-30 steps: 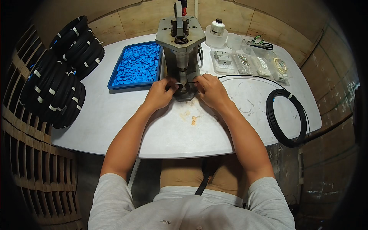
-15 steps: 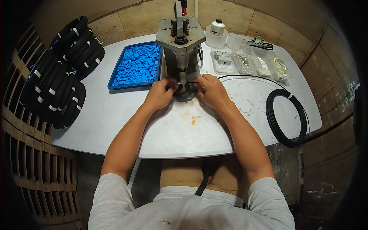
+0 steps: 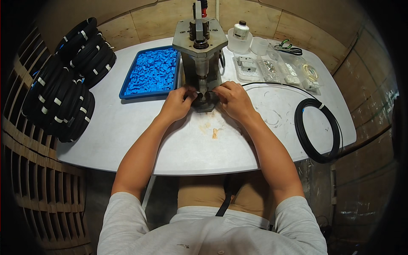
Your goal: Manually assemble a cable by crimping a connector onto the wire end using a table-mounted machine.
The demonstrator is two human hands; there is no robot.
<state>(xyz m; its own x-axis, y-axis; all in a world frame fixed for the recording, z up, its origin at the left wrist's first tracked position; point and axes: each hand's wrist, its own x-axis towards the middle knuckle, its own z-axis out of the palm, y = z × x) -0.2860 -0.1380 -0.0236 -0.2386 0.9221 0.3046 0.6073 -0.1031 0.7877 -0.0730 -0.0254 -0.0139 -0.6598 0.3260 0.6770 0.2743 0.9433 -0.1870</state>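
Blk cable (image 3: 278, 84) arcs over the R half of the wht tbl (image 3: 195, 151), from a loose coil (image 3: 299, 129) to the R hand (image 3: 235, 100) at the foot of the press (image 3: 201, 63). Nearest: lt-grey shirt (image 3: 212, 233), tan trousers (image 3: 199, 196); then, on the tbl, a small orange-brown mark (image 3: 215, 134) btwn the forearms (image 3: 138, 146). R hand: thumb & fingers closed on the cable, R side of the press foot. L hand (image 3: 178, 103): fingers curled in, opp. side; can't tell if it grips anything. Far L: stacked blk coils (image 3: 63, 104) w/ wht bands. Blue tray (image 3: 143, 96), full of small blue pcs (image 3: 153, 70), just L of the press. Back R: clear box w/ grey blocks (image 3: 246, 63), bagged small parts (image 3: 270, 70), translucent cup (image 3: 259, 45), wht bottle (image 3: 241, 31) w/ dk cap. Farthest: plywood wall (image 3: 250, 19).
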